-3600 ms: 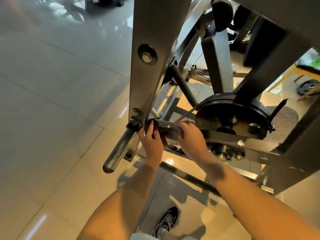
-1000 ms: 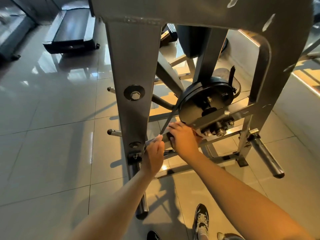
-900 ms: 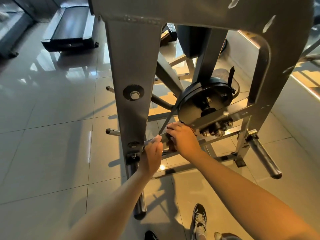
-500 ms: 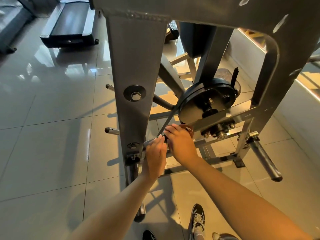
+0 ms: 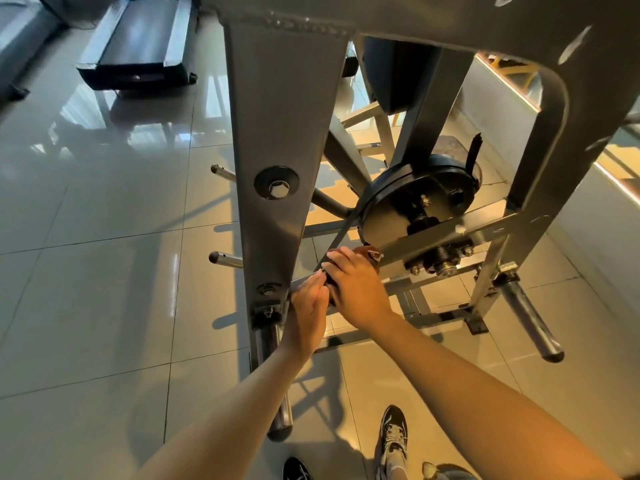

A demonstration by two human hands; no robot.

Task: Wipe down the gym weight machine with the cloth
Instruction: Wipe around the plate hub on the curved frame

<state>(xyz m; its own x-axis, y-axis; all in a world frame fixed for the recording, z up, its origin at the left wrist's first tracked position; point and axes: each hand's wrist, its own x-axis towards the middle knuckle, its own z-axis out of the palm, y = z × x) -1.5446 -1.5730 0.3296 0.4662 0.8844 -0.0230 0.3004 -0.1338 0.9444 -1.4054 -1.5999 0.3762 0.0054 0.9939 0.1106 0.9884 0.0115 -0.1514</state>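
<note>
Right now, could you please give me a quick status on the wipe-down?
Right hand grips cloth on crossbar. Left hand rests on same bar, grip unclear. Belt and pulley disc close above.

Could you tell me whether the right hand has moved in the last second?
Yes, the right hand slid slightly left, away from the black disc.
</note>
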